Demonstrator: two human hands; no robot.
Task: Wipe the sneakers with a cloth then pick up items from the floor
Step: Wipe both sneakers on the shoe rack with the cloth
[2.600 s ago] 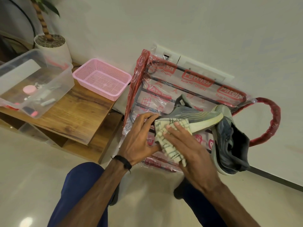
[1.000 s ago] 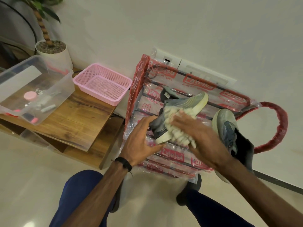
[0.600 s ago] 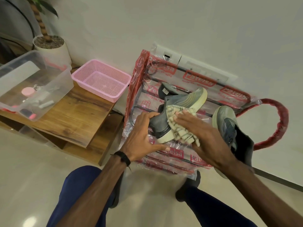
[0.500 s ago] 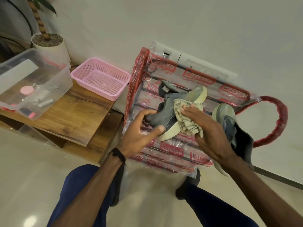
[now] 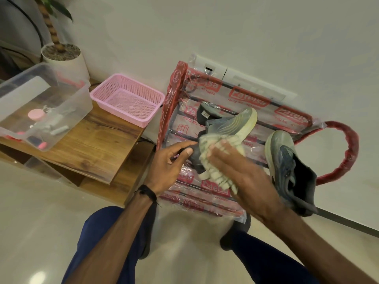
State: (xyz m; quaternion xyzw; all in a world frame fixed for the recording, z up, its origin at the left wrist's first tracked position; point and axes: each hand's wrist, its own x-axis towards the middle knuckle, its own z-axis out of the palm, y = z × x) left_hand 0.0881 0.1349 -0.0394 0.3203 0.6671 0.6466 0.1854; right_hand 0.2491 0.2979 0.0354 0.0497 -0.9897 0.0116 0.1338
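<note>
Centre frame: my left hand (image 5: 170, 160) grips grey sneaker (image 5: 227, 128) heel, my right hand (image 5: 235, 171), fingers straight, presses cloth (image 5: 213, 158) on it.

Plastic wrap (image 5: 207, 193) on the rack carries repeated red labels w/ white brand text, approx. "Patelsa" (best seen near its bottom edge; the top-edge copies are upside down). Under some: "Redg No.", then digits, partly legible, e.g. "401…", "18662". Sneaker tongue tag (image 5: 204, 113): print too small to read.
</note>
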